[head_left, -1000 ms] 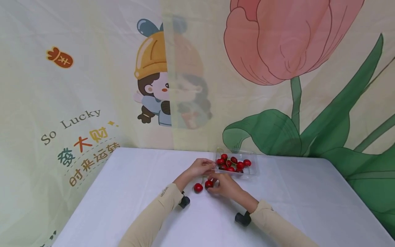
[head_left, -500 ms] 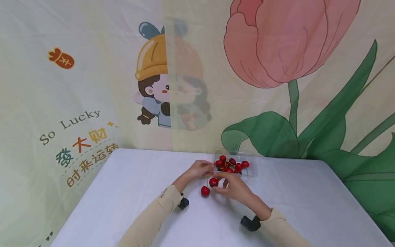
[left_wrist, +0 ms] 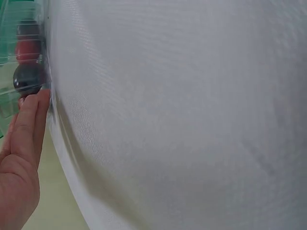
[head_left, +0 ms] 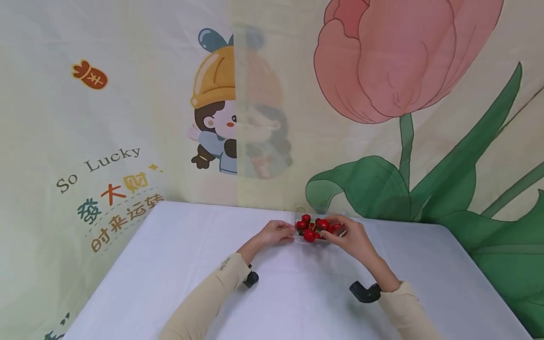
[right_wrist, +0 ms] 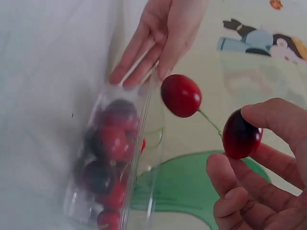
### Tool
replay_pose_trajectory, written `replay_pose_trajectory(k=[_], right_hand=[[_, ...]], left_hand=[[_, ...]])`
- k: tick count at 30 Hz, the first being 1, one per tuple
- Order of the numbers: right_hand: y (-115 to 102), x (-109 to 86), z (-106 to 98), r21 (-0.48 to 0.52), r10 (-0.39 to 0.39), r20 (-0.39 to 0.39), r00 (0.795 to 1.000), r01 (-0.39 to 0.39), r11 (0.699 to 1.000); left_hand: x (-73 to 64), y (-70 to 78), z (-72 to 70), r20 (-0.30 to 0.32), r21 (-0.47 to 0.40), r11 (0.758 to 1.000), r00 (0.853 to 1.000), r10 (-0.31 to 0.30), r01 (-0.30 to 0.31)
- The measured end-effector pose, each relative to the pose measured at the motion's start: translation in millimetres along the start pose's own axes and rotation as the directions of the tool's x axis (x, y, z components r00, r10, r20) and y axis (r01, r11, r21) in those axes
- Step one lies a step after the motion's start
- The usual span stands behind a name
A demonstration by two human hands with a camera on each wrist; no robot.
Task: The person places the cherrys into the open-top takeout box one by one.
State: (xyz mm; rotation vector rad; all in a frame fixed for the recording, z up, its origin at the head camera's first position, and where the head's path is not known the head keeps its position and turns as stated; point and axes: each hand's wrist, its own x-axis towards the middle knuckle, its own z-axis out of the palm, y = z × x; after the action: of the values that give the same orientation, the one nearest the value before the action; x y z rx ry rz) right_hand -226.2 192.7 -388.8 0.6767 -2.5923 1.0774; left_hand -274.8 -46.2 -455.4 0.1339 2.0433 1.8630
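My right hand [right_wrist: 268, 167] pinches a dark red cherry [right_wrist: 240, 134] between thumb and fingers. A second cherry [right_wrist: 181, 96] hangs joined to it by a green stem. In the head view, my right hand [head_left: 350, 236] is over the right part of the clear plastic box [head_left: 298, 239], and the pair overlaps the cherries [head_left: 301, 225] inside. My left hand [head_left: 275, 233] holds the box's left end, its thumb by the rim and fingers [left_wrist: 29, 115] against the end wall. Several red and dark cherries [right_wrist: 112, 143] show through the box wall in the right wrist view.
The box stands near the back edge of a white-covered table [head_left: 272, 302]. Behind it hangs a printed curtain [head_left: 263, 193] with a tulip and a cartoon figure. A black wrist camera [head_left: 365, 292] is worn on the right wrist, another camera [head_left: 251, 278] on the left.
My right hand has lifted the joined cherries off the table in front of the box and moved right and back, over the box. My left hand has stayed at the box's left end.
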Motion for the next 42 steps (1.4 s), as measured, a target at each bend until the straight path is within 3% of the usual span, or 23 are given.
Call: replay_pose_trajectory(k=[7, 20, 42], right_hand=[[28, 5.7, -11, -0.012, 0.034, -0.063, 0.997, -0.035, 0.999], [68, 14.2, -4, -0.036, 0.130, -0.018, 0.991, -0.130, 0.991], [82, 30.0, 13, -0.129, 0.203, 0.088, 0.975, -0.191, 0.973]], left_hand=[[2.0, -3.6, 4.6, 0.007, -0.011, 1.000, 1.000, 0.001, -0.001], [2.2, -0.2, 7.7, 0.030, -0.022, 1.000, 0.999, -0.011, 0.011], [-0.8, -3.6, 6.0, 0.019, -0.001, 1.000, 1.000, -0.020, 0.020]])
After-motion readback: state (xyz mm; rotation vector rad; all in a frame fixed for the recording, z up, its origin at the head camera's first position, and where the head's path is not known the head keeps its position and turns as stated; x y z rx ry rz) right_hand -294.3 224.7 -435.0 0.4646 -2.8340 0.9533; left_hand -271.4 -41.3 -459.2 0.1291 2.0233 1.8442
